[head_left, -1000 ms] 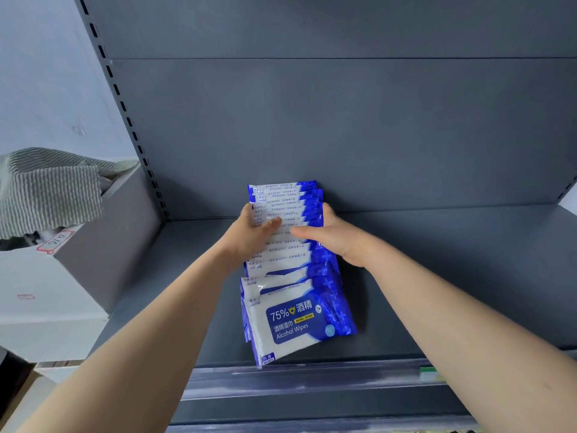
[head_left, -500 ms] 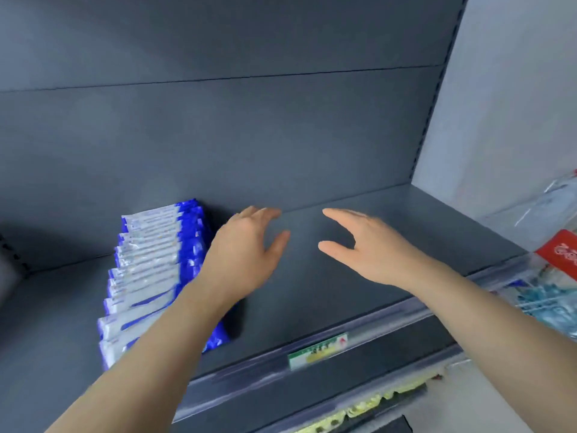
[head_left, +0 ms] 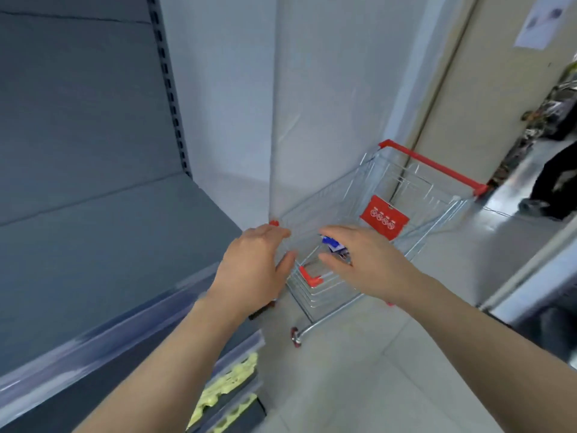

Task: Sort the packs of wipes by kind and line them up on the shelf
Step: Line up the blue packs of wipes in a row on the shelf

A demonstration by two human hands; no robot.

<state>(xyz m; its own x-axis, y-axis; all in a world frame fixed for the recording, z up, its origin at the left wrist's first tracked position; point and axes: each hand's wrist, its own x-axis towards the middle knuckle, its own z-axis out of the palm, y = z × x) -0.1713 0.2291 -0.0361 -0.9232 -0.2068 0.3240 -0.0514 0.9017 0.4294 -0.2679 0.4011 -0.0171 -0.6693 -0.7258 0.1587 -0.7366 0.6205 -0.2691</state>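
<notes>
A wire shopping cart with a red handle stands on the floor to the right of the grey shelf. Inside it a blue and white pack of wipes shows between my hands, mostly hidden by my right hand. My left hand hovers over the cart's near left corner, fingers apart, holding nothing. My right hand reaches over the cart's basket, fingers spread and empty. The row of blue packs on the shelf is out of view.
A white wall panel rises behind the cart. Yellow goods sit on a lower shelf below my left arm. A person's dark legs stand at the far right on the tiled floor. A red tag hangs in the cart.
My view has swung right from the shelf to the cart. Both hands let go of the row of blue packs and moved, empty, over the cart.
</notes>
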